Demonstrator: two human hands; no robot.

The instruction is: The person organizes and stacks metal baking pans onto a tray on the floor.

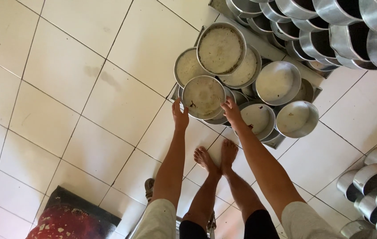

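1. Two hands are seen at the rim of one round metal pan (pixel 203 96): the left hand (pixel 180 116) is laid against its lower left edge and the right hand (pixel 232 110) against its lower right edge, so the pan is held between them, fingers spread along the rim.
2. Held bottom-up, the pan sits at the front of a pile of similar upturned pans (pixel 241 71), which rests on a metal tray (pixel 281 140) on the tiled floor (pixel 86 88).
3. It is judged light and stiff, thin sheet metal that can dent if dropped; its smooth wall may be slippery, so the rim on opposite sides is judged the best place for a grip.
4. Its base is stained and carries dark flecks; whether they are residue or wear cannot be told.
5. How far the fingers curl under the rim is hidden, and the pans beneath it are mostly covered.
6. More pans are stacked on their sides at the upper right (pixel 330 26) and the lower right (pixel 374 190); both stacks are cut off by the frame.
7. Bare feet (pixel 217 157) stand just behind the tray, and a red and black mat (pixel 71 219) is cut off at the lower left.
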